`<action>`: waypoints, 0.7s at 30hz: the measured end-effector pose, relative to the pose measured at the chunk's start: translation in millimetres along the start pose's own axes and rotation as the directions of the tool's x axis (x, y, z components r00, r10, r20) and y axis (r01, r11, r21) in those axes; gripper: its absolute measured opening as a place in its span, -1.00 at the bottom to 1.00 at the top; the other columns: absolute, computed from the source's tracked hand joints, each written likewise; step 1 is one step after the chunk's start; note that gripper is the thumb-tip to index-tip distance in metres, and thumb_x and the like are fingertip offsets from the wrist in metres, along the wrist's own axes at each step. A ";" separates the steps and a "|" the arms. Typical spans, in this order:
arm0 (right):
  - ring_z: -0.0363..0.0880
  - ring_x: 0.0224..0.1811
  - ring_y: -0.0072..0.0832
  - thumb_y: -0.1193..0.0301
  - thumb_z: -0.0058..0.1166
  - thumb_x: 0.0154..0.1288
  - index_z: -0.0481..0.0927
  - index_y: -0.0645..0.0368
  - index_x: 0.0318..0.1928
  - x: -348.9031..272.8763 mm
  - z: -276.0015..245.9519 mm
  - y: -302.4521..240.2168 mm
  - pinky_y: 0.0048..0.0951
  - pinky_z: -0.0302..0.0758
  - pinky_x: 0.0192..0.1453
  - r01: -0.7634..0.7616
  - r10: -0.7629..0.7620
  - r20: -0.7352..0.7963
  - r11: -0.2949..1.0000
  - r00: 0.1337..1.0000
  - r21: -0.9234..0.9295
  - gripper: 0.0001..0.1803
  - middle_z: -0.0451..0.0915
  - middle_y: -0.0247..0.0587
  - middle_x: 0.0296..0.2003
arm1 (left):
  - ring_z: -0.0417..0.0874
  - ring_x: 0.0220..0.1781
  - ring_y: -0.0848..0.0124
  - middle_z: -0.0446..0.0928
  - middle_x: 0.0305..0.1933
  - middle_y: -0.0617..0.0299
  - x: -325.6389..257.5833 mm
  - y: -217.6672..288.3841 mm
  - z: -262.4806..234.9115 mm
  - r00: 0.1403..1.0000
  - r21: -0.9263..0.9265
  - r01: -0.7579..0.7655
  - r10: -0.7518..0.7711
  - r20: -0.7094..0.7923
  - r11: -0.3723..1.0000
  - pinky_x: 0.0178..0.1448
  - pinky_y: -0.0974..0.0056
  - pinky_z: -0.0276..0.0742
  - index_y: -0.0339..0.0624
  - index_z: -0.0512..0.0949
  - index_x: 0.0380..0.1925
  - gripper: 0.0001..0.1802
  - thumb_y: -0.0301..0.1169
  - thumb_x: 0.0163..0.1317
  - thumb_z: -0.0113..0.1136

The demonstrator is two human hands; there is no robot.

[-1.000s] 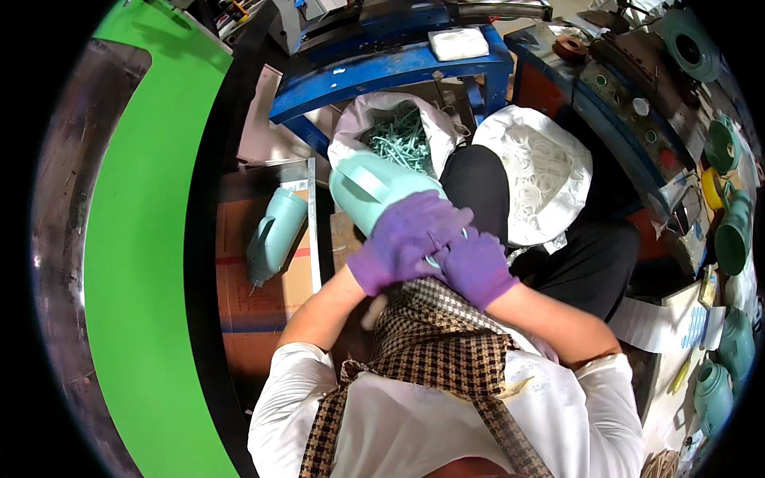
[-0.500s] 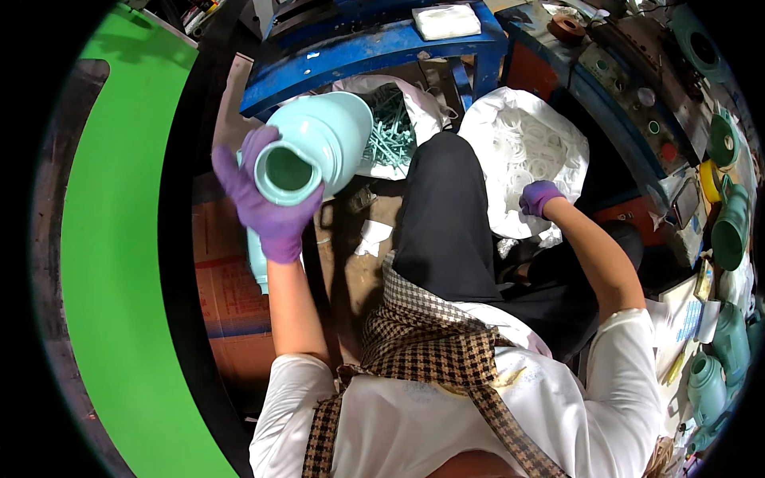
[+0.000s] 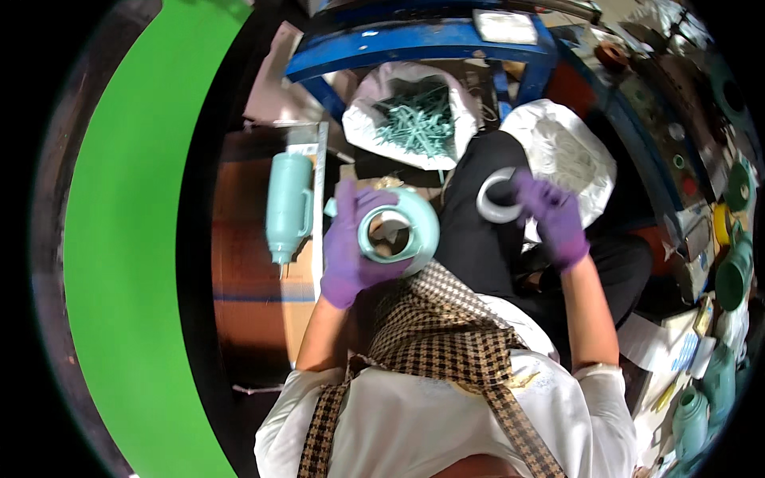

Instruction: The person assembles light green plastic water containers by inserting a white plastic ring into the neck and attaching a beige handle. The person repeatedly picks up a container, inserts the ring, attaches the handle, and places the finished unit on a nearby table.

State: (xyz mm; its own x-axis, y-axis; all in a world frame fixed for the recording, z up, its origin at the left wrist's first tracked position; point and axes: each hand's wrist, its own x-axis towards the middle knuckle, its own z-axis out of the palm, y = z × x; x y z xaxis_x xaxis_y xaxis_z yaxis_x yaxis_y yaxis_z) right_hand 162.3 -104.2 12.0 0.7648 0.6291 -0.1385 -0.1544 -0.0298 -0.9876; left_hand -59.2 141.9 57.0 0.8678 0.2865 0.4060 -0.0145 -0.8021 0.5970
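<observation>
My left hand (image 3: 348, 251), in a purple glove, is closed round a hollow mint-green plastic flask casing (image 3: 428, 231). Its round opening faces up toward me, and I see through to its inside. To the right, my gloved right hand (image 3: 555, 217) grips a white plastic ring (image 3: 498, 211) by its edge, a little way from the casing and above my leg. Behind that hand stands a white sack (image 3: 594, 151) holding more pale rings (image 3: 554, 147). The fingers of the right hand are slightly blurred.
On a cardboard box (image 3: 247, 279) at the left lies another mint-green flask casing (image 3: 288, 203) with a handle. A white sack of green plastic strips (image 3: 418, 119) stands by the blue bench (image 3: 422, 52). A green belt-like surface (image 3: 119, 263) runs along the left. Several casings (image 3: 689, 418) sit at the far right.
My left hand has lowered the casing toward my lap and turned it. My right hand has come out of the sack with a white ring. The view has also shifted.
</observation>
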 end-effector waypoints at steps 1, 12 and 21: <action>0.59 -0.30 -0.67 0.48 0.31 0.27 0.73 0.12 0.03 -25.5 17.5 5.1 -0.56 0.51 -0.20 -0.120 0.088 0.214 0.983 0.973 0.137 -0.70 0.73 -0.26 -0.18 | 0.57 0.23 0.12 0.61 0.08 0.10 3.9 1.0 0.5 1.000 -0.024 -0.015 0.015 0.000 1.000 0.43 0.07 0.36 -0.46 -0.05 0.44 0.36 -0.34 -0.30 0.68; 0.59 -0.10 -0.22 0.59 0.39 0.06 0.66 0.25 -0.29 -42.8 51.2 -46.8 -0.38 0.55 -0.05 0.735 -0.703 0.262 0.538 0.661 -0.412 -0.81 0.54 -0.06 -0.05 | 0.68 0.10 0.08 0.65 0.03 0.02 39.3 2.0 15.8 0.959 -0.173 -0.261 0.276 0.066 0.950 0.34 0.03 0.49 -0.38 0.02 0.49 0.35 -0.23 -0.26 0.67; 0.69 -0.31 -0.18 0.63 0.24 0.05 0.67 0.18 -0.12 -37.6 92.9 -58.7 -0.29 0.62 -0.20 0.706 -0.566 0.425 0.610 0.706 -0.361 -0.69 0.69 -0.07 -0.17 | 0.64 0.17 0.05 0.64 0.06 -0.06 53.5 16.6 23.8 0.925 -0.286 -0.332 0.370 0.090 0.899 0.33 0.03 0.50 -0.30 -0.14 0.55 0.44 -0.12 -0.21 0.67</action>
State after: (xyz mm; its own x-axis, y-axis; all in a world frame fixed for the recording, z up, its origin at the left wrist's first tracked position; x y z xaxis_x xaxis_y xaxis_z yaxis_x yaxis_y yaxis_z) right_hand 84.5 -53.9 82.1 0.3617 0.7917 0.4924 0.6714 0.1453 -0.7267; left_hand -1.1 131.4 72.2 0.8416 -0.0790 0.5343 -0.4434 -0.6659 0.6000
